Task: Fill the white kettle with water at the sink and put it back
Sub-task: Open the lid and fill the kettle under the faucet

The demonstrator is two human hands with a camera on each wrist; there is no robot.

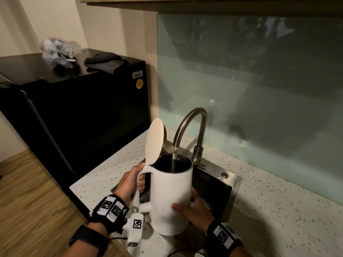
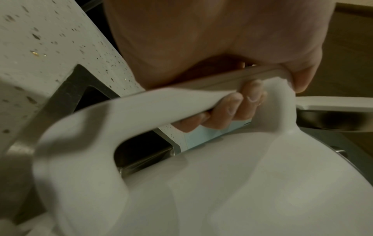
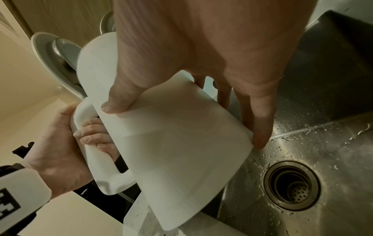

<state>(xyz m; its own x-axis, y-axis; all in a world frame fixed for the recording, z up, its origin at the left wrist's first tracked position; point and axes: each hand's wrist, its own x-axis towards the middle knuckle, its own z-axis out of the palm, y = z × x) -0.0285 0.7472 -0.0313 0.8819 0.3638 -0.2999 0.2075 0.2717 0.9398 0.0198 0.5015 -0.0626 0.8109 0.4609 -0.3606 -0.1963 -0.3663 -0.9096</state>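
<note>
The white kettle (image 1: 171,197) is held up over the steel sink (image 1: 229,184), its round lid (image 1: 155,141) flipped upright. A thin stream of water falls from the curved steel faucet (image 1: 191,127) into the kettle's dark mouth. My left hand (image 1: 130,184) grips the kettle handle (image 2: 181,99), fingers curled through it and thumb on top. My right hand (image 1: 193,208) steadies the kettle body (image 3: 177,140): thumb on the near side, straight fingers along the far side. The sink basin (image 3: 322,127) is wet, and the drain (image 3: 292,186) lies below the kettle.
A speckled white countertop (image 1: 278,210) surrounds the sink, with a glass backsplash (image 1: 259,80) behind. A black fridge (image 1: 83,108) stands to the left, with a dark cloth (image 1: 105,62) and a crumpled plastic bag (image 1: 57,51) on top. Wooden floor (image 1: 27,201) lies lower left.
</note>
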